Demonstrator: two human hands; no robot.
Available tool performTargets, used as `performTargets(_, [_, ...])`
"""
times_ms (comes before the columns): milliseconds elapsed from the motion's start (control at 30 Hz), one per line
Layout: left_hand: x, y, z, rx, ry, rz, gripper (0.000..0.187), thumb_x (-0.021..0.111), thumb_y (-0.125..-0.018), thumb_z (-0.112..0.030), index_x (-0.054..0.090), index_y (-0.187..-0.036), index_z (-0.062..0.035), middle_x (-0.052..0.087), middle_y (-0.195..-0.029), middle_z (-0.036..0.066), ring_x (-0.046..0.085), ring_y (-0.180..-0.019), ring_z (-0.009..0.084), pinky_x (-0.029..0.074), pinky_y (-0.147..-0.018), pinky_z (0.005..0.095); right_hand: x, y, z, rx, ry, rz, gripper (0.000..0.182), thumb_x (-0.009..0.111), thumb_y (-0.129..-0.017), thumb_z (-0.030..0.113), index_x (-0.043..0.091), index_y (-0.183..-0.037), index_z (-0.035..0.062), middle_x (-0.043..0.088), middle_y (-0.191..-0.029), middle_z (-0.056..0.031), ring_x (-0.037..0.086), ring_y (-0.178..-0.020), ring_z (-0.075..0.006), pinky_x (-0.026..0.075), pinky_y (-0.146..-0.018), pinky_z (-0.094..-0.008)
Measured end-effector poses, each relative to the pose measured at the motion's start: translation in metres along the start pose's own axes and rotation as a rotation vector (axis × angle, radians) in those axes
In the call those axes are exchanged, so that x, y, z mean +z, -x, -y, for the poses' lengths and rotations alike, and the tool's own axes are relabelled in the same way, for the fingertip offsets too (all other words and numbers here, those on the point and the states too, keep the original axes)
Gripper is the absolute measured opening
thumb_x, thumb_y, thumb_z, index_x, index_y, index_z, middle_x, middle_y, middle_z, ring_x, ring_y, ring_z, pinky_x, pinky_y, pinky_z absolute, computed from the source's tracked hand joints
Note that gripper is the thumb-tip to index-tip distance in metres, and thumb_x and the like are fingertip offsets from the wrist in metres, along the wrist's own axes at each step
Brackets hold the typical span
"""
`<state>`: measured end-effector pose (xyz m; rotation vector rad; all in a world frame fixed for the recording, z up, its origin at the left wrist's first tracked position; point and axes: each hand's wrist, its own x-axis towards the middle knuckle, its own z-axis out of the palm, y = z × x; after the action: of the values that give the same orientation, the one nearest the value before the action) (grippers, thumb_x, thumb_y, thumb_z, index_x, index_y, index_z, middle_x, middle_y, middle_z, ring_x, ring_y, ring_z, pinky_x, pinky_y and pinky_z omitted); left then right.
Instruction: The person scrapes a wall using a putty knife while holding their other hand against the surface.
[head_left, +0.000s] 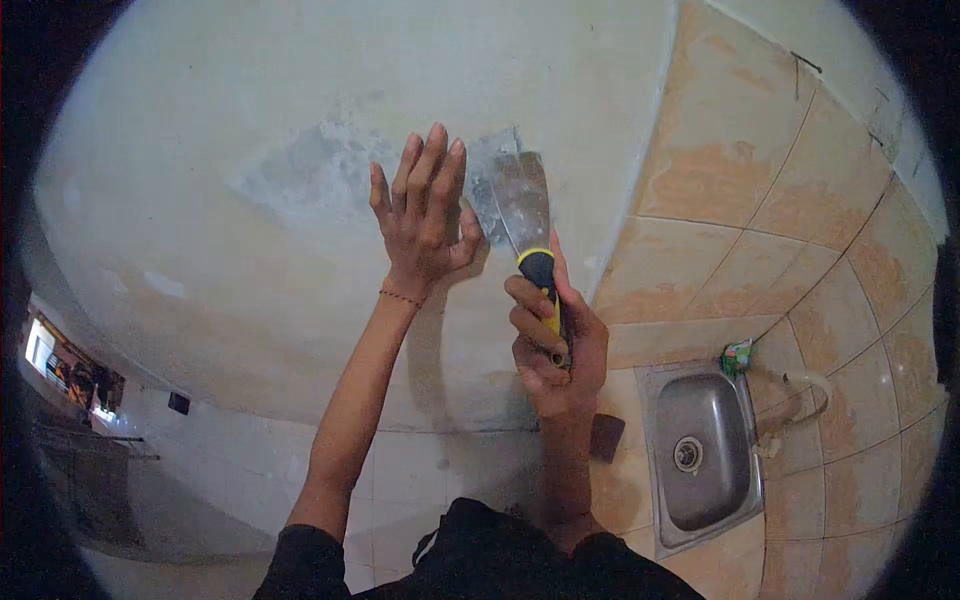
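Observation:
My right hand [560, 340] is wrapped round the black and yellow handle of a putty knife [524, 195], its wide metal blade pointing up. The blade is smeared with pale residue and overlaps a grey bare patch [483, 185] on the pale wall [560, 60]. To the left of the knife, my left hand [425, 215] is spread over the wall with the fingers pointing up and holds nothing. Behind and left of it lies a larger whitish-grey scraped patch [310, 170]. A thin cord bracelet [402, 298] circles my left wrist.
A steel sink [705, 455] is set into the tiled counter [625, 490] at lower right. A green packet [737, 357] stands at its back corner, and a dark brown piece [606, 437] lies on the counter beside my right forearm. Orange-beige tiles [770, 190] cover the right wall.

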<state>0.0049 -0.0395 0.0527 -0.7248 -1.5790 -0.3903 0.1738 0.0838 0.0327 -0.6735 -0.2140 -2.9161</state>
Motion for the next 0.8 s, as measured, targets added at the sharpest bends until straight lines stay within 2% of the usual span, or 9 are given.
performTargets(133, [0.001,-0.001,0.001,-0.005,0.001,-0.004,0.063,0.046,-0.083,-0.027,0.052,-0.145,-0.015,0.049,-0.151,0.005,0.04,-0.143,0.0221,0.007,-0.124,0.0502,-0.004,0.008,0.002,0.022,-0.138,-0.01,0.052,0.036,-0.108,0.018,0.021,-0.157,0.0248,0.037,-0.088,-0.0077,0.039,-0.058,-0.0092,0.035,-0.03,-0.0161])
performTargets(200, [0.0,0.0,0.0,-0.009,0.003,-0.011,0.063,0.047,-0.083,-0.027,0.052,-0.145,-0.0155,0.049,-0.151,0.004,0.04,-0.143,0.0216,0.006,-0.124,0.0499,-0.003,0.004,0.004,0.032,-0.085,0.005,0.052,0.036,-0.108,0.018,0.02,-0.158,0.0256,0.037,-0.088,-0.0077,0.039,-0.058,-0.0091,0.034,-0.03,-0.0162])
performTargets(333, [-0.003,0.002,0.0,-0.004,0.0,0.031,0.058,0.045,-0.09,-0.03,0.051,-0.145,-0.0133,0.047,-0.153,0.008,0.037,-0.145,0.0251,0.007,-0.124,0.0489,-0.001,0.007,0.004,0.041,-0.089,-0.004,0.054,0.036,-0.108,0.018,0.018,-0.159,0.0268,0.037,-0.088,-0.008,0.039,-0.058,-0.0091,0.034,-0.029,-0.0162])
performTargets(433, [-0.002,0.0,0.001,-0.001,-0.001,0.025,0.058,0.045,-0.09,-0.03,0.051,-0.145,-0.0131,0.047,-0.153,0.008,0.038,-0.145,0.025,0.007,-0.124,0.0484,-0.003,0.007,0.007,0.04,-0.072,-0.002,0.041,0.035,-0.107,0.014,0.03,-0.147,0.0137,0.036,-0.089,-0.0073,0.039,-0.057,-0.0088,0.033,-0.029,-0.0174])
performTargets(533, [-0.003,-0.001,0.0,0.002,-0.013,0.026,0.058,0.044,-0.09,-0.03,0.051,-0.145,-0.0129,0.046,-0.153,0.008,0.038,-0.145,0.025,0.007,-0.124,0.0481,0.003,0.007,0.009,0.036,-0.134,-0.069,0.031,0.036,-0.106,0.013,0.033,-0.137,0.0079,0.036,-0.088,-0.007,0.04,-0.057,-0.0089,0.033,-0.028,-0.0171])
performTargets(633, [-0.002,0.0,0.0,0.012,-0.012,0.021,0.058,0.045,-0.09,-0.029,0.051,-0.145,-0.0128,0.046,-0.154,0.008,0.037,-0.145,0.0251,0.007,-0.124,0.0479,0.002,0.009,0.007,0.043,-0.092,-0.051,0.019,0.037,-0.106,0.014,0.034,-0.12,0.0022,0.036,-0.088,-0.0072,0.04,-0.056,-0.0091,0.033,-0.028,-0.0171])
performTargets(733, [-0.001,-0.001,0.0,0.008,-0.006,-0.005,0.059,0.044,-0.088,-0.029,0.051,-0.145,-0.0142,0.047,-0.153,0.006,0.038,-0.145,0.0238,0.006,-0.124,0.0483,0.004,0.006,0.012,0.056,-0.105,-0.063,0.055,0.036,-0.109,0.018,0.017,-0.159,0.0272,0.038,-0.088,-0.0077,0.038,-0.056,-0.0088,0.034,-0.03,-0.0162])
performTargets(800, [0.002,0.001,0.002,-0.011,-0.014,-0.009,0.061,0.042,-0.086,-0.032,0.053,-0.144,-0.0171,0.049,-0.151,0.004,0.04,-0.143,0.021,0.007,-0.124,0.0497,0.005,0.006,0.012,0.06,-0.117,-0.074,0.055,0.036,-0.109,0.018,0.016,-0.159,0.0273,0.038,-0.088,-0.008,0.038,-0.056,-0.0089,0.034,-0.03,-0.0166])
